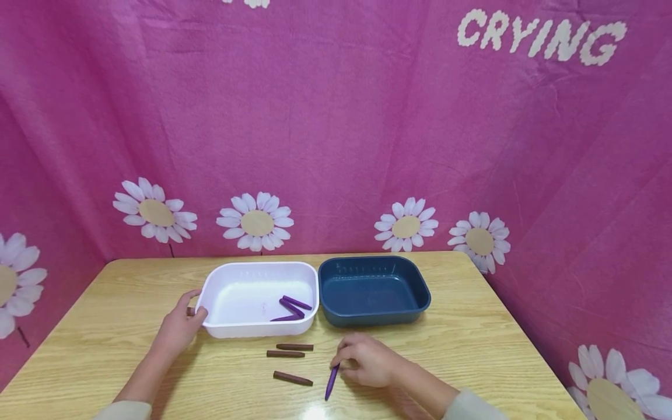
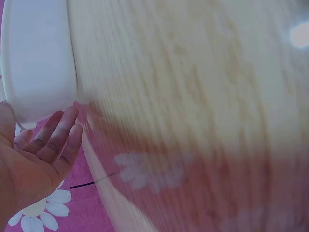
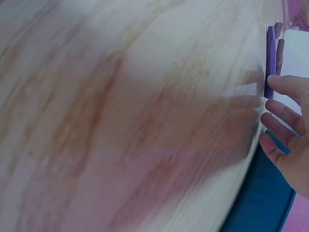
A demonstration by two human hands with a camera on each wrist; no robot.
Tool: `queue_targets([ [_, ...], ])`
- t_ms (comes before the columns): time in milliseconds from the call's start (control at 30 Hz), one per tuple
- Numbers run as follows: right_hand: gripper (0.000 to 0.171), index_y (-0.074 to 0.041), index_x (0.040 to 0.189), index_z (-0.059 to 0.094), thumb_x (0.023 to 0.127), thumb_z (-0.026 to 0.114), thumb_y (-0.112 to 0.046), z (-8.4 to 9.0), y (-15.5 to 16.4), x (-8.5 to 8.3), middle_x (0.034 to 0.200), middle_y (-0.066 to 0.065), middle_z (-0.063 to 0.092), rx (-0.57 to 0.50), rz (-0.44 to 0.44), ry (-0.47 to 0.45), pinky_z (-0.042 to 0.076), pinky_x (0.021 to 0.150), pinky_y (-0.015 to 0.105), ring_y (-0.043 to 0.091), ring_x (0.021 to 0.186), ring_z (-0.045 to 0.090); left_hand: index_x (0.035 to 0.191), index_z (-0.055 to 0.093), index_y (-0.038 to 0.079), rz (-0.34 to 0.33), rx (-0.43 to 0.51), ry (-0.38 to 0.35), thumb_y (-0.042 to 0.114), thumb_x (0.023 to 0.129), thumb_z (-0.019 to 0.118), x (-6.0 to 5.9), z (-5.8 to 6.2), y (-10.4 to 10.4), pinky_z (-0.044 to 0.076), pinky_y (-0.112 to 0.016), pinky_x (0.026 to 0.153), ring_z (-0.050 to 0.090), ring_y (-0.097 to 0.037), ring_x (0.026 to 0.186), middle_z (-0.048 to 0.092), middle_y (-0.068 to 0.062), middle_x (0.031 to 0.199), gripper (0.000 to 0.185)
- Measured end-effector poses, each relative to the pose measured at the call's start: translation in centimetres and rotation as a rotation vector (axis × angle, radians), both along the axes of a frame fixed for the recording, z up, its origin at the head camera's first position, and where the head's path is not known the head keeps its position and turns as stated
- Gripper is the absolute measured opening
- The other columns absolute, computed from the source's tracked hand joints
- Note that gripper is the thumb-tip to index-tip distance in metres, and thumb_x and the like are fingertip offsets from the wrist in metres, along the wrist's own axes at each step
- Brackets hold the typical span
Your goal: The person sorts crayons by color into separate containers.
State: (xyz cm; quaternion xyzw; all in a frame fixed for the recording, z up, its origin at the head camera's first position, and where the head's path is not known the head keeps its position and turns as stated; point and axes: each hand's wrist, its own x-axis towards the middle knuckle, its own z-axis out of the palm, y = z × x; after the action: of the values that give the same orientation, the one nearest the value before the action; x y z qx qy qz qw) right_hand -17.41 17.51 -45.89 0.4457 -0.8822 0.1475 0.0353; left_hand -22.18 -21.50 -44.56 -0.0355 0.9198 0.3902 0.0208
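The right hand (image 1: 370, 360), nearest the camera, is resting on the light wooden table (image 1: 499, 344) in front of the dark blue plastic tub (image 1: 374, 290), its curled fingertips pinching the upper end of a purple wax crayon (image 1: 332, 381) that is lying flat on the wood. This looks like the pick-up step; lifting the crayon clear calls for a firmer pinch first. Left of that tub, the white plastic tub (image 1: 257, 298) is holding three purple crayons (image 1: 292, 308). The left hand (image 1: 178, 326) is touching the white tub's left wall with relaxed, fairly straight fingers, gripping nothing. Three brown crayons (image 1: 290, 354) are lying on the table just in front of the white tub.
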Motion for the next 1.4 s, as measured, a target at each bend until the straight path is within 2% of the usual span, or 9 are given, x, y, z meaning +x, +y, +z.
queue_targets([
  [467, 0.018, -0.018, 0.098, 0.072, 0.080, 0.069, -0.015, -0.6, -0.2, 0.0, 0.098, -0.004, 0.067, -0.011, -0.008, -0.030, 0.046, 0.086, 0.022, 0.010, 0.096, 0.059, 0.144, 0.023, 0.001, 0.011, -0.009, -0.001, 0.024, 0.094, 0.041, 0.1, -0.2, 0.1, 0.043, -0.027, 0.060, 0.058, -0.026, 0.082, 0.056, -0.031, 0.111, 0.058],
  [867, 0.012, -0.022, 0.086, 0.074, 0.074, 0.075, -0.019, -1.2, 0.2, 0.1, 0.084, -0.010, 0.065, -0.083, 0.012, 0.081, 0.040, 0.074, 0.011, 0.005, 0.081, 0.053, 0.144, 0.023, 0.001, 0.012, -0.010, -0.002, 0.024, 0.095, 0.041, 0.1, -0.1, 0.2, 0.043, -0.027, 0.060, 0.058, -0.026, 0.082, 0.057, -0.031, 0.111, 0.057],
  [1067, 0.011, -0.022, 0.083, 0.074, 0.073, 0.076, -0.020, -1.2, 0.5, 0.3, 0.080, -0.010, 0.063, -0.101, 0.013, 0.110, 0.039, 0.072, 0.011, 0.004, 0.078, 0.051, 0.144, 0.023, 0.001, 0.013, -0.004, 0.001, 0.024, 0.094, 0.042, 0.0, -0.2, 0.2, 0.042, -0.027, 0.060, 0.058, -0.025, 0.081, 0.057, -0.030, 0.110, 0.057],
  [1400, 0.007, -0.020, 0.086, 0.072, 0.080, 0.072, -0.021, -0.8, 0.5, 0.5, 0.082, -0.012, 0.065, -0.060, -0.056, -0.014, 0.042, 0.073, 0.013, 0.000, 0.079, 0.052, 0.144, 0.023, 0.001, 0.011, -0.013, 0.004, 0.025, 0.094, 0.040, -0.1, -0.3, 0.1, 0.043, -0.027, 0.060, 0.058, -0.026, 0.082, 0.057, -0.031, 0.112, 0.058],
])
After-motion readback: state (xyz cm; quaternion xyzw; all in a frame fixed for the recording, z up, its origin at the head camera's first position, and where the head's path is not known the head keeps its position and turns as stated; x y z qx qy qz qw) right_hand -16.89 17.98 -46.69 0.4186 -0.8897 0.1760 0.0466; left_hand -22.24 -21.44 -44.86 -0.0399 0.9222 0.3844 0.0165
